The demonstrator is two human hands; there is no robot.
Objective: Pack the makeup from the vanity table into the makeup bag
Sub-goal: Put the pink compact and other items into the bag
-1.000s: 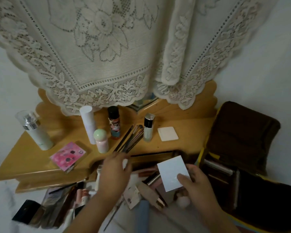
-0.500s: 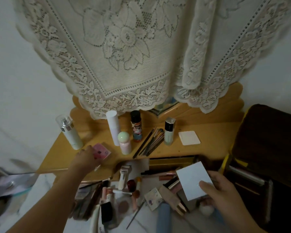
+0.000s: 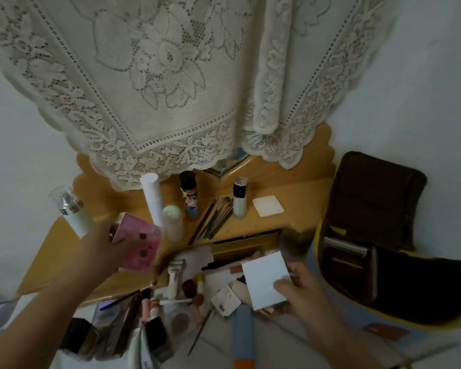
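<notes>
Two items are in hand at once. The left hand (image 3: 101, 251) grips a pink palette (image 3: 139, 245), lifted off the vanity table (image 3: 298, 217) and tilted, just in front of the white pump bottle (image 3: 73, 211) and the pale round-capped bottle (image 3: 173, 222). The right hand (image 3: 301, 291) pinches a white square compact (image 3: 268, 279), thumb on its face, above the clutter and just left of the makeup bag (image 3: 383, 267).

Step in hand: pickup done, transfer pending. The bag stands open, lid back, its yellow-trimmed rim toward the right hand.

Next move, as judged: carry the compact over the near rim first, then bring the palette across.

Clearance: the palette's path passes near the standing bottles and the brushes (image 3: 213, 222); lift before traversing. Many items remain on the table and in the clutter below it.
</notes>
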